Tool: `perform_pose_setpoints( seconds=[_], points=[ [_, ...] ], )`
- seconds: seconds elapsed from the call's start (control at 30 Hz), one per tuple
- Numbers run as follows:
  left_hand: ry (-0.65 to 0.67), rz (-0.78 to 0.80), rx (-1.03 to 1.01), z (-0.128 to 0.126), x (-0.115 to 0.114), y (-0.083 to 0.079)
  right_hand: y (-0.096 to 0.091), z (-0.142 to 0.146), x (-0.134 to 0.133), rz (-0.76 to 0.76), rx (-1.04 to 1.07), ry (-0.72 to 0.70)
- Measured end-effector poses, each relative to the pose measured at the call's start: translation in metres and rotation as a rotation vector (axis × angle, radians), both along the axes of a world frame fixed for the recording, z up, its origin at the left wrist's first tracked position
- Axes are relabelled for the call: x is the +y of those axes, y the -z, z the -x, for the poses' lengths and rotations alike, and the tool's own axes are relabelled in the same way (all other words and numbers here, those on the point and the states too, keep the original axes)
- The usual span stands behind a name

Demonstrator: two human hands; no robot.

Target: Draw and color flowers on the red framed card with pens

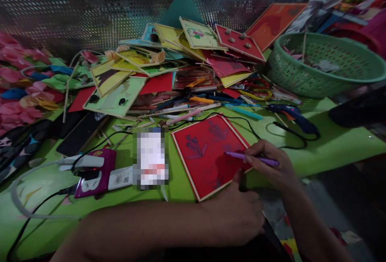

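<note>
A red framed card (187, 175) with purple flower drawings lies on the green table, edged with thin pale wooden strips. My right hand (268, 163) is closed around a purple pen (269, 160), whose tip touches or hovers just over the card right of its middle; I cannot tell which. At the card's lower right edge is my left hand (238, 207), its thumb resting on the red surface and its other fingers curled below the edge. Part of the card's right side is hidden behind my hands.
Behind the card, framed cards (116, 95) pile up among pens and sticks. A glue gun (294, 117) and green basket (325, 69) are on the right. Left are a blurred-out screen (150, 157), a purple power strip (99, 179), cables, a dark phone (80, 135) and paper flowers (18, 81).
</note>
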State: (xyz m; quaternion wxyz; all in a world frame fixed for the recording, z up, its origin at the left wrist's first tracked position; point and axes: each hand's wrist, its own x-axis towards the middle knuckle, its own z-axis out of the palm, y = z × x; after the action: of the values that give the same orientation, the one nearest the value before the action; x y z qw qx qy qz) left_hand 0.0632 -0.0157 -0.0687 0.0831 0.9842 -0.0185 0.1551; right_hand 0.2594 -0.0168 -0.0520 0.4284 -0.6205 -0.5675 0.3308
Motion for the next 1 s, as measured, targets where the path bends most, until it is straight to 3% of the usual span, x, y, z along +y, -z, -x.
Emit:
perform_pose_setpoints(
  seconds=[0.27,1.0],
  points=[
    [-0.004,0.007,-0.035,-0.0006,-0.0022,0.0076,-0.0066,0.0056,0.0029,-0.027,-0.021,0.032],
    [-0.014,-0.008,-0.041,0.0017,-0.0024,0.0046,-0.0088,0.0064,0.003,-0.028,-0.045,-0.007]
  ],
)
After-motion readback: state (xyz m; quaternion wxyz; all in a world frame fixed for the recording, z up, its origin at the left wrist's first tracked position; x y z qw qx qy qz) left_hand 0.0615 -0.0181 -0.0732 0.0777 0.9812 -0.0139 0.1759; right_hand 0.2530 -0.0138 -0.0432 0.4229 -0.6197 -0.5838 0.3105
